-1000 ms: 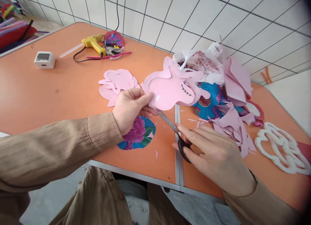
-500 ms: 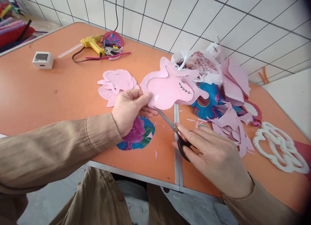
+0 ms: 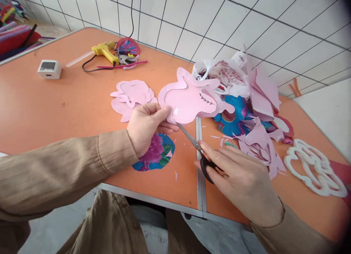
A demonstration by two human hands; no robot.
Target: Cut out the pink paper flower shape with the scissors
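Observation:
Between thumb and fingers, my left hand (image 3: 149, 124) pinches a layered pink paper cutout (image 3: 189, 102) with a wavy outline and a small dark leaf sprig on it. My right hand (image 3: 238, 177) is closed around black-handled scissors (image 3: 196, 144). The blade tips meet the cutout's lower edge, just beside my left fingertips. Below my left hand lies a round blue piece with a pink flower (image 3: 161, 151), partly hidden by my wrist. Other pink paper cutouts (image 3: 133, 95) lie stacked on the table, left of the held one.
On the orange table (image 3: 55, 115) are a yellow glue gun (image 3: 105, 52), keys (image 3: 126, 59) and a small white box (image 3: 49, 69). To the right lie pink scraps (image 3: 259, 140), a blue patterned piece (image 3: 233, 115), a plastic bag (image 3: 227, 75) and white cloud-shaped outlines (image 3: 315, 168).
The pink cutout has tilted slightly, its upper point shifting a little down and left. Both hands and the scissors stay almost in place; the view has shifted very slightly.

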